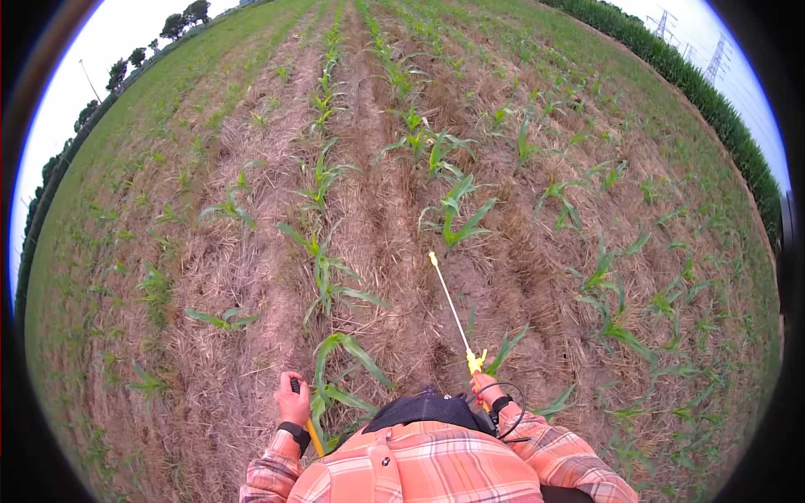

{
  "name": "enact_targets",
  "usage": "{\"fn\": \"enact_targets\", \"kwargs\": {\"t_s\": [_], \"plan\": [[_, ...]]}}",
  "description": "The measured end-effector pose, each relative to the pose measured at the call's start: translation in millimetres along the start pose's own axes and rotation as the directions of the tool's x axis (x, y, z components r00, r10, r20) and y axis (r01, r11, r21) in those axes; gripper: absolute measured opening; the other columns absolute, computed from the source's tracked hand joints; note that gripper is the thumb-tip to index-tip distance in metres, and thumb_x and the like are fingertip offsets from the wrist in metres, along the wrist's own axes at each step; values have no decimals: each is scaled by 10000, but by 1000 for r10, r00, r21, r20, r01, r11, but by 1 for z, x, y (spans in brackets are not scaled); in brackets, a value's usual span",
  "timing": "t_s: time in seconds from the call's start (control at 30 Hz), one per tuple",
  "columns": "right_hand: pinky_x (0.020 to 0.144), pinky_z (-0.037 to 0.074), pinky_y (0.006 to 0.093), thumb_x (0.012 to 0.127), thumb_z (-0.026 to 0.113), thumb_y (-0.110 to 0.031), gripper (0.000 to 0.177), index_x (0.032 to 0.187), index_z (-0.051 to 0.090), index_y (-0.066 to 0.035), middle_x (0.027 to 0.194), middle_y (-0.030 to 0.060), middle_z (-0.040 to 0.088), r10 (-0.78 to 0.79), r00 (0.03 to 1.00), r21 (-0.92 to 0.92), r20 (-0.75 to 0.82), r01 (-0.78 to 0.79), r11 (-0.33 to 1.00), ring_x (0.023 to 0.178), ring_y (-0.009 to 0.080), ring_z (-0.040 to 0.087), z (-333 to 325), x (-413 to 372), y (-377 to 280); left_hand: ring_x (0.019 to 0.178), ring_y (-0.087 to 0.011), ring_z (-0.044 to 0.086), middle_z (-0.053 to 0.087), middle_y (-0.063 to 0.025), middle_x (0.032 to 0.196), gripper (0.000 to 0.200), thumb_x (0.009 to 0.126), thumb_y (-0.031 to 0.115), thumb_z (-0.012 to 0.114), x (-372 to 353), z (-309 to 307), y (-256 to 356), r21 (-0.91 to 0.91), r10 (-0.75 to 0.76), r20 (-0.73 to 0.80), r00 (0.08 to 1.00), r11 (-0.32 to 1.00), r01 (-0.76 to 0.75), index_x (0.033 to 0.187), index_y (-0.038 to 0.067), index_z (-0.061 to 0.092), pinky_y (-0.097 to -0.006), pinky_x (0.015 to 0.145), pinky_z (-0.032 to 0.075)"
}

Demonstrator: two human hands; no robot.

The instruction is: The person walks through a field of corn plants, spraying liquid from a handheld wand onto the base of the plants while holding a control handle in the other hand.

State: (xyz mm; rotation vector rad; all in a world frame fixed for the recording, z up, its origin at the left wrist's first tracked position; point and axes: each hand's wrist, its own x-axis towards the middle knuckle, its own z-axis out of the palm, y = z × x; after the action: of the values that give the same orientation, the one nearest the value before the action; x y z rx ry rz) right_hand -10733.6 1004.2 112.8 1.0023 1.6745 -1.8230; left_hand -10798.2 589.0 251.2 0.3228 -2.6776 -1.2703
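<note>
My left hand (293, 402) is closed round the black grip of a yellow lever (315, 438), beside a leafy green plant (337, 344). On the right, my right hand (485, 390) wraps round the yellow handle of a spray wand (453, 308). The wand's thin white tube points forward and slightly left, and its yellow tip (433, 259) is over the soil just below another young plant (455, 222). A dark hose (521, 402) loops beside my right wrist. No spray can be made out at the tip.
Rows of young plants (322, 176) run away from me over soil covered with dry straw (251, 285). Taller dense green plants (713, 96) border the field at the right. Trees (174, 25) and pylons (717, 60) stand in the distance.
</note>
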Motion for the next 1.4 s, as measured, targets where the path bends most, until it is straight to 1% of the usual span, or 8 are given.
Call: {"fn": "enact_targets", "kwargs": {"t_s": [0.1, 0.4, 0.53, 0.6, 0.7, 0.8, 1.1, 1.4], "plan": [[295, 291, 245, 826, 415, -443, 381, 765, 477, -72, 529, 18, 417, 94, 990, 170, -103, -75, 983, 321, 94, 331, -26, 12, -12, 516, -189, 477, 463, -83, 577, 125, 693, 65, 546, 19, 19, 12, 3, 59, -11, 998, 998, -59, 799, 61, 480, -303, 500, 384], [298, 300, 261, 822, 404, -461, 417, 749, 473, -57, 513, 37, 422, 58, 963, 290, -263, 21, 957, 315, 126, 345, -58, 41, -35, 505, -178, 458, 462, -74, 585, 120, 700, 58, 534, 54, 42, 38, 17, 53, 33, 998, 998, -54, 803, 60, 472, -300, 504, 382], [290, 298, 256, 821, 409, -462, 402, 762, 475, -70, 521, 28, 432, 57, 957, 186, -284, -4, 983, 316, 116, 353, -40, 60, -55, 541, -195, 468, 476, -83, 635, 117, 709, 53, 529, 97, 57, 22, 8, 58, 66, 996, 998, -58, 811, 56, 472, -299, 526, 388], [289, 295, 251, 819, 412, -465, 397, 759, 471, -77, 528, 24, 433, 52, 966, 183, -253, -5, 983, 316, 105, 350, -26, 65, -72, 549, -199, 466, 472, -87, 633, 118, 709, 50, 527, 123, 61, 25, -16, -24, 82, 996, 1000, 25, 812, 54, 470, -301, 534, 388], [278, 273, 242, 817, 420, -462, 390, 745, 460, -80, 517, 10, 417, 96, 978, 124, -183, -74, 990, 315, 98, 344, 5, 82, -103, 516, -161, 436, 446, -63, 600, 113, 712, 39, 523, 169, 66, 14, -91, 140, 20, 990, 986, -137, 809, 56, 466, -286, 497, 366], [293, 279, 234, 823, 416, -454, 379, 756, 465, -84, 483, -8, 382, 96, 988, 18, -121, -94, 995, 332, 87, 340, 39, 99, -138, 495, -140, 415, 425, -47, 574, 110, 710, 32, 522, 200, 55, 11, -149, 14, 52, 999, 989, -6, 803, 56, 467, -275, 476, 353], [412, 337, 247, 818, 450, -389, 366, 694, 533, -54, 521, -2, 490, -105, 992, -452, 75, 128, 883, 446, 87, 443, 126, 157, -218, 491, -140, 420, 423, -42, 566, 116, 701, 44, 530, 271, 47, -21, -132, 2, -8, 1000, 991, -4, 800, 59, 470, -275, 474, 358], [429, 313, 228, 832, 452, -393, 356, 770, 523, -49, 544, -23, 450, -42, 946, -510, 321, 210, 834, 474, 65, 399, 163, 193, -289, 493, -138, 438, 433, -48, 566, 106, 704, 43, 524, 327, 60, -1, -136, -60, -18, 998, 989, 57, 788, 53, 460, -276, 472, 356]]}}
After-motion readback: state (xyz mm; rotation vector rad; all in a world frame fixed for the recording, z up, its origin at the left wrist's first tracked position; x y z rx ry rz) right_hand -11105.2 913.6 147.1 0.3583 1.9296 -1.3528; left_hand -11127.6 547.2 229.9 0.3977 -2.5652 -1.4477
